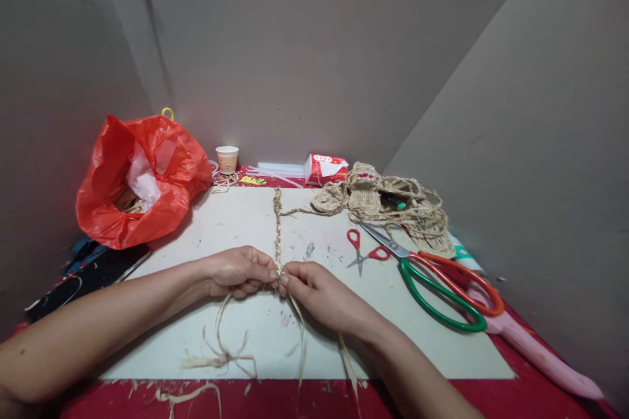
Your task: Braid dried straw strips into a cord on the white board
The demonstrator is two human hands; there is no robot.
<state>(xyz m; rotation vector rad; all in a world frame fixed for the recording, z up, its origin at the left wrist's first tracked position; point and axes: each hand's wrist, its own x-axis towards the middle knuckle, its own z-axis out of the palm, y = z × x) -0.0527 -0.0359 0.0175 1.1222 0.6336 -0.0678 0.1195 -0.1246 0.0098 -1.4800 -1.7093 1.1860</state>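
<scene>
And right where the fingers meet, the view is blocked: the working end of the braid (pixel 278 229) is covered by the fingertips, and how the strands are crossed there cannot be told. Both hands are closed to a narrow pinch, the left hand (pixel 240 270) and the right hand (pixel 312 288) almost touching, with the braid's near end gripped between thumbs and fingers. Straight ahead of them it is stretched in a narrow line over the white board (pixel 167 334), straw-coloured, tightly plaited and knobbly, a little darker and frayed at its far end. Below the hands, loose strands (pixel 301 334) are left hanging, pale, flat and unplaited; one lot is partly hidden by the right forearm, and its tips are cut off at the lower edge. Beyond the right hand, small red-handled scissors (pixel 360 256) are spread open, and farther right large scissors (pixel 403 253) are laid over a pink object (pixel 550 357), its far part covered by their handles. Ahead and to the right, rope coils (pixel 366 203) are heaped, with a green-tipped item (pixel 401 206) half buried among them; whether the thin cord (pixel 304 211) is joined to the braid cannot be made out. Ahead of the left hand, a red bag (pixel 184 167) is seen gaping, its contents mostly hidden.
</scene>
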